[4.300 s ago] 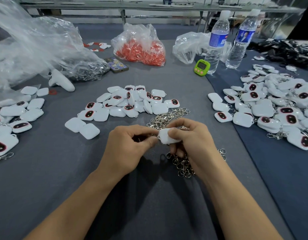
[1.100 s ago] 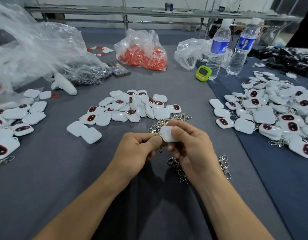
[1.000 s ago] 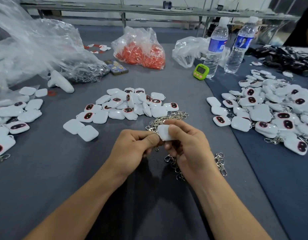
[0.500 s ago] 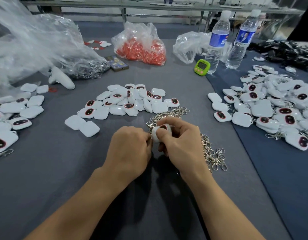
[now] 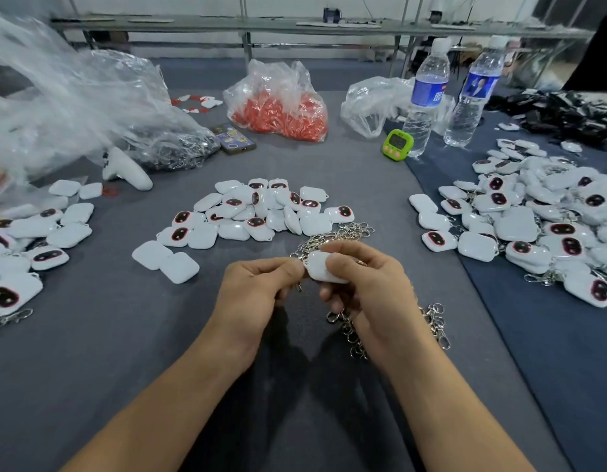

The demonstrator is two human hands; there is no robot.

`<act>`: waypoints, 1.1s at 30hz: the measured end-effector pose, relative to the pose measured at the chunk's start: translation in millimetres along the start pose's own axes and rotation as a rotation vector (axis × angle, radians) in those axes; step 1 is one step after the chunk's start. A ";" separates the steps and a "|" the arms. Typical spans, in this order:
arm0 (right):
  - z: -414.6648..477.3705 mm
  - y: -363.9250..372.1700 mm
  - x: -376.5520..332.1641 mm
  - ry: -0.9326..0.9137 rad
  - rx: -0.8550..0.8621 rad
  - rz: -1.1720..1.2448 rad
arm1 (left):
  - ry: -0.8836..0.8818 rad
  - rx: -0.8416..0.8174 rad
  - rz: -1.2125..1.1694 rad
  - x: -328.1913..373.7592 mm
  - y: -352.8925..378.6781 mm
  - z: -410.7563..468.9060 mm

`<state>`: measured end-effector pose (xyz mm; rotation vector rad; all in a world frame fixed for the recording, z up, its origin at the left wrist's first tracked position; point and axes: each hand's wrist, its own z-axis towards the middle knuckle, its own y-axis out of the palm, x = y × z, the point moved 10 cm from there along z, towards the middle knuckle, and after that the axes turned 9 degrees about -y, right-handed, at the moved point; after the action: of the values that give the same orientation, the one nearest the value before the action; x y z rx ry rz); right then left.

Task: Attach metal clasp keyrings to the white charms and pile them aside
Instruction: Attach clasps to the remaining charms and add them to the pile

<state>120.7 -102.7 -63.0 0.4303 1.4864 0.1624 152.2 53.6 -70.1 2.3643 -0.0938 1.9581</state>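
Both forearms reached in from the near edge, meeting low over the grey, felt-like bench (image 5: 90,352). The right hand (image 5: 366,287) curled round a glossy, rounded-square white charm (image 5: 320,267), thumb laid across its top. The left hand (image 5: 257,291) pinched thumb to forefinger at the charm's left edge on a metal keyring (image 5: 298,286), only a sliver of it showing beneath the fingers. A tangled silvery heap of clasps (image 5: 332,237) lay behind and under the hands, partly hidden by the right wrist.
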 end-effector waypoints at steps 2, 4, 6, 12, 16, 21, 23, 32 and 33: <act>-1.0 0.2 -3.4 -0.043 -0.030 -0.088 | 0.216 0.133 0.337 22.0 -8.1 -7.3; -2.2 0.3 -2.7 -0.058 -0.043 -0.184 | 0.423 0.210 0.646 40.5 -1.1 -21.1; -2.6 -1.2 -3.1 -0.084 -0.030 -0.312 | 0.549 0.242 0.888 45.9 10.3 -29.1; -3.6 -3.0 -24.7 -0.341 -0.029 -0.835 | 0.439 0.281 0.719 38.8 -5.1 -21.3; -2.8 -8.7 -25.0 -0.324 0.023 -0.836 | 0.322 0.295 0.540 31.5 -15.8 -16.1; -0.1 -14.0 -16.1 -0.218 0.081 -0.530 | 0.331 0.300 0.513 33.3 -17.4 -17.9; 2.0 -13.4 -14.6 -0.196 0.081 -0.367 | 0.353 0.277 0.541 34.9 -13.2 -18.2; 9.3 -14.8 -16.2 -0.183 0.010 -0.208 | 0.372 0.108 0.533 34.6 4.3 -21.3; 8.8 -9.3 -15.4 -0.181 -0.035 -0.246 | 0.355 0.061 0.486 33.4 6.2 -20.2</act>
<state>126.5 -118.5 -52.0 0.2243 1.3431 -0.0447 138.1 49.2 -33.4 2.1264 -0.6489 2.5932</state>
